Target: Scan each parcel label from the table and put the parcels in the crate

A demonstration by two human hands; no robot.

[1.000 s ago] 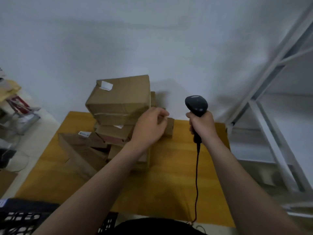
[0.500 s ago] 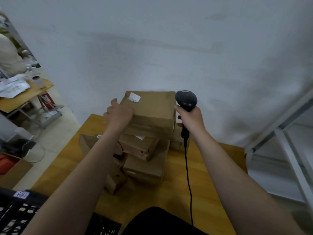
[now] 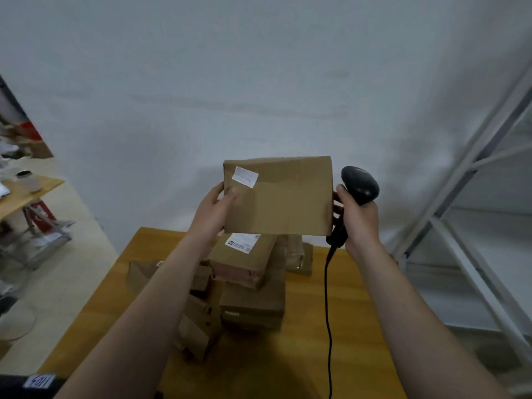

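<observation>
Your left hand (image 3: 218, 208) grips the lifted parcel (image 3: 282, 203) at its 9 o'clock edge, thumb pressed on the front face. The parcel is in the air above the pile, broad face toward you, with a white label (image 3: 245, 176) at its 10 o'clock corner. Your right hand (image 3: 357, 217), at the parcel's 3 o'clock, is wrapped round the black scanner (image 3: 359, 184), head pointing to 12, fingers touching the parcel's right edge. The cable (image 3: 326, 298) drops toward 6 over the wooden table (image 3: 331, 355). The pile of brown parcels (image 3: 250, 300) sits on the table just below, the top one with its label up. There's a dark crate corner (image 3: 39, 381) at frame 7 o'clock and a white rack (image 3: 460, 197) at 3.
</observation>
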